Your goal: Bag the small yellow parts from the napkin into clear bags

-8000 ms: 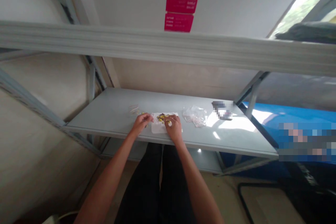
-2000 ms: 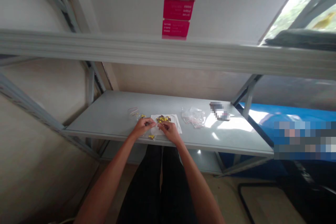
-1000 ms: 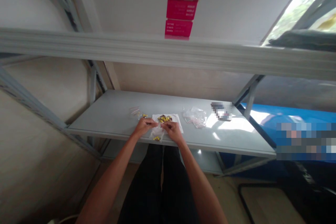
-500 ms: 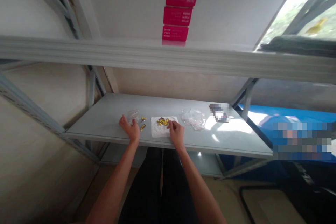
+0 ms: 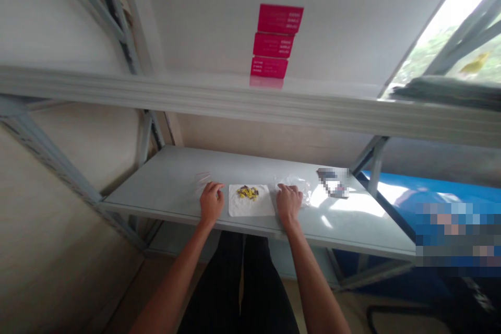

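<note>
My left hand (image 5: 211, 202) and right hand (image 5: 288, 203) rest open, holding nothing, on each side of the white paper (image 5: 251, 205), so I see the yellow bits (image 5: 247, 192) clearly.

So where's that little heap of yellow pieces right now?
In the head view, the yellow and dark pieces sit in a small heap on the white sheet, between the person's left hand and right hand.
</note>
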A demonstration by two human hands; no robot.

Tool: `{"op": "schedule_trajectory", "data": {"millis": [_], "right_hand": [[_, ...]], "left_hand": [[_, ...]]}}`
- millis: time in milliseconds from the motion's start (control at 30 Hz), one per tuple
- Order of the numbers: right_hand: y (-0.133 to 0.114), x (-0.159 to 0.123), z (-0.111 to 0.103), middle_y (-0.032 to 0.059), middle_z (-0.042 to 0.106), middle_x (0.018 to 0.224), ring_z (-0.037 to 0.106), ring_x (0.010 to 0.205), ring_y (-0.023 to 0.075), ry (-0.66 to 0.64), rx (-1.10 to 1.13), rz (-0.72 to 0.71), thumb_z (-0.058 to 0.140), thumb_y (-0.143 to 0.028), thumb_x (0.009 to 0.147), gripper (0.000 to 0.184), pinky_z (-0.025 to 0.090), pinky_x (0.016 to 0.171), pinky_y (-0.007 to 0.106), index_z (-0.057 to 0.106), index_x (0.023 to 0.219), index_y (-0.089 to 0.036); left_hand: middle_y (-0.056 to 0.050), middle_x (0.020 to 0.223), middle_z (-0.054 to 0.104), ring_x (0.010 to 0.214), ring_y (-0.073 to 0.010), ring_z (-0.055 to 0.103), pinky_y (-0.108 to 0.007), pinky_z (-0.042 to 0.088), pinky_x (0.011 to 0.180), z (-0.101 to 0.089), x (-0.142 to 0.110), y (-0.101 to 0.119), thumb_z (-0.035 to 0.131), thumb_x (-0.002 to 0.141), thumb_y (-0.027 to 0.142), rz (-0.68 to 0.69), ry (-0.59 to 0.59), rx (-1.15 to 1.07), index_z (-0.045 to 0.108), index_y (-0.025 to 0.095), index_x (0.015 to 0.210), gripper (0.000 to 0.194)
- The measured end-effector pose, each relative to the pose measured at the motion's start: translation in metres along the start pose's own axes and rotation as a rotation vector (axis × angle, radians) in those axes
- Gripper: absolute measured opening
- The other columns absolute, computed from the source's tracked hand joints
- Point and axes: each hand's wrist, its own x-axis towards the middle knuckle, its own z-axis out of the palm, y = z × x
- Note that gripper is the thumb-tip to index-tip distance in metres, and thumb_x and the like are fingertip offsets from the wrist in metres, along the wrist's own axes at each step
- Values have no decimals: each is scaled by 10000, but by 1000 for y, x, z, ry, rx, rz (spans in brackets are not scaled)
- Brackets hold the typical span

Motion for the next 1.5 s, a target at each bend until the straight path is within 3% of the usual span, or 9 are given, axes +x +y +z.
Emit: {"op": "schedule_trajectory", "data": {"millis": [133, 267, 367, 433, 533, 633, 767, 967, 1500], "right_hand": [[-27, -1, -14, 115, 771, 1038, 594, 1058, 296, 125, 278, -124, 509, -148, 930, 284, 380, 929, 430, 772, 1030, -188], [-83, -9, -17, 66, 776, 986, 653, 971, 228, -118, 708, -385, 554, -210, 948, 217, 465, 914, 360, 769, 953, -235], [-112, -23, -5, 49, 774, 1011, 683, 904, 193, -251, 910, -357, 550, -237, 952, 208, 509, 861, 317, 756, 983, -244], [-116, -33, 4, 68, 764, 1001, 678, 890, 195, -156, 952, -231, 531, -272, 965, 216, 517, 822, 312, 739, 984, -217], [-111, -43, 11, 93, 743, 972, 655, 885, 206, 48, 915, -53, 497, -293, 973, 242, 505, 768, 310, 715, 971, -186], [-107, -44, 11, 80, 736, 938, 643, 836, 192, -8, 901, -83, 508, -279, 954, 219, 490, 738, 296, 706, 963, -187], [-110, -42, 14, 51, 733, 901, 640, 777, 169, -182, 934, -193, 571, -268, 917, 180, 483, 708, 273, 712, 1001, -194], [-106, -44, 19, 92, 716, 990, 584, 931, 237, 22, 610, -43, 500, -139, 911, 261, 456, 863, 359, 739, 999, -197], [-110, -46, 27, 124, 671, 1061, 519, 1024, 292, -63, 274, -213, 504, -86, 953, 301, 452, 905, 399, 763, 1032, -218]], "left_hand": [[-114, 1144, 684, 1139, -276, 606, -441, 450, 1052, -2, 1, 8, 504, 854, 80, 87, -38, -12, 685, 209, 1147, 368], [-147, 1387, 595, 1338, -305, 502, -484, 333, 1178, -3, 1, 12, 661, 876, 296, 226, -130, -94, 572, 197, 1372, 514], [-123, 1129, 716, 1150, -299, 614, -477, 401, 1104, -1, 0, 9, 667, 891, 393, 193, -219, -99, 701, 210, 1154, 322], [-101, 968, 739, 1002, -280, 656, -443, 462, 1005, 0, -1, 5, 631, 918, 427, 77, -203, -105, 735, 219, 996, 245], [-84, 953, 749, 914, -252, 681, -371, 507, 875, 0, 1, -1, 645, 902, 467, -114, -163, -221, 719, 212, 1002, 284], [-57, 879, 745, 842, -225, 692, -314, 518, 789, -3, 4, -3, 648, 882, 509, -207, -221, -393, 696, 193, 931, 323], [-49, 771, 723, 781, -208, 668, -306, 516, 763, -6, 8, -3, 585, 904, 537, -174, -340, -435, 704, 182, 764, 400], [-95, 1002, 770, 934, -232, 703, -326, 537, 849, -6, 9, -3, 696, 825, 512, -252, -240, -469, 736, 164, 980, 383], [-123, 1053, 780, 1007, -267, 714, -382, 541, 921, -1, 8, -8, 687, 846, 514, -240, -319, -441, 773, 170, 1012, 391]]}}
